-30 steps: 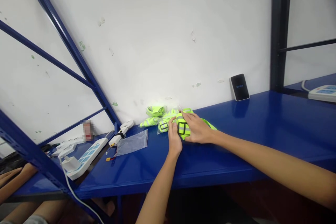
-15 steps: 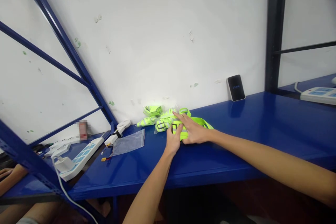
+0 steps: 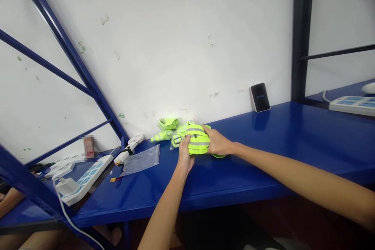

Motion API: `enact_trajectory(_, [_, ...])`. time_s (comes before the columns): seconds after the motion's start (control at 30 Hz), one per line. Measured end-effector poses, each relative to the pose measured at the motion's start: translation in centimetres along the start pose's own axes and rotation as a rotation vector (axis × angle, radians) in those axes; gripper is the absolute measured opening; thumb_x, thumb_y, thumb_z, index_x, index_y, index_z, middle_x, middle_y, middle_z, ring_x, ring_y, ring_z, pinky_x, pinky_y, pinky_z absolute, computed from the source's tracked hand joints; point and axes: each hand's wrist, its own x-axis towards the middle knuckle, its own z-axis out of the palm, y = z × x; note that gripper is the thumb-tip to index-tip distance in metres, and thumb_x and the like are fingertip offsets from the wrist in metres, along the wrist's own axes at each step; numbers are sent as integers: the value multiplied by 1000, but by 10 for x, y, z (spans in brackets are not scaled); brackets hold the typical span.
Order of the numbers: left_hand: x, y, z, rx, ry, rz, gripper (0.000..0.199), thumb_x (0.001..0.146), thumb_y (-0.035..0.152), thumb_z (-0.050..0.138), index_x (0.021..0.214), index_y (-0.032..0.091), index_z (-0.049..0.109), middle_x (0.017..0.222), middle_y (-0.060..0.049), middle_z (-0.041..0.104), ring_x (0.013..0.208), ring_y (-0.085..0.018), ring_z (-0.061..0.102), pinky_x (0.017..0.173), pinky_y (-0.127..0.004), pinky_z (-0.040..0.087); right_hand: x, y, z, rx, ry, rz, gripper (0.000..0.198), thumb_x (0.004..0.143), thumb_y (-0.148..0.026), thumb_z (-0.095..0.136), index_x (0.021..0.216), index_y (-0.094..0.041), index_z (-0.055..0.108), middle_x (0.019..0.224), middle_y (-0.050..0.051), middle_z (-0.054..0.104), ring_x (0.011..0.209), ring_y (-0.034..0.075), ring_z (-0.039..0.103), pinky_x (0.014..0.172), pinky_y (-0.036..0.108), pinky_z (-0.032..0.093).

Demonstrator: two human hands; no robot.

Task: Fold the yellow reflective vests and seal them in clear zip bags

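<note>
Between my two hands is a neon-yellow reflective strap [image 3: 199,139] with grey stripes, gathered in folds just above the blue table. My left hand [image 3: 185,155] grips its left end, thumb on top and fingers underneath. Around the right end my right hand [image 3: 217,142] is closed, with its fingers partly hidden behind the folds. A loose yellow piece hangs below the right hand. Just behind and to the left lie more yellow reflective bundles [image 3: 169,123] in clear plastic, one partly covered by the held strap.
Left of my hands lie a clear zip bag [image 3: 142,160], a white handheld fan [image 3: 129,150] and a small yellow connector [image 3: 113,179]. A power strip [image 3: 88,179] is beyond the blue frame post, near another person's arm [image 3: 11,200]. A clock display [image 3: 260,97] leans on the wall.
The strap's loose length on the right has been gathered into the folds. My right hand has moved from on top to the right end, and the bundle is raised slightly.
</note>
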Motion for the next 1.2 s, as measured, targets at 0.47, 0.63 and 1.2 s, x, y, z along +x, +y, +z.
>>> enact_trajectory(0.47, [0,-19,-2,426,-98,160,64,68,39,78,123,17,54,122,-11,63,113,-25,59,101,-37,42,-3,0,12,-544,-58,32,63,70,-21,58,130,-12,40,111,16,58,98,30,52,84,40,38])
enact_trajectory(0.63, [3,-22,-5,185,-2,65,51,73,40,73,117,16,60,117,-11,66,106,-27,63,97,-40,46,-6,-2,6,-488,-99,-192,108,67,-35,65,152,-12,2,122,17,50,109,32,45,93,46,34])
enact_trajectory(1.2, [6,-12,-5,233,240,190,49,76,43,69,118,18,60,122,-10,65,114,-27,60,96,-37,48,-6,23,0,-285,-192,-120,123,66,-45,74,151,-16,-9,157,20,12,141,36,21,108,49,26])
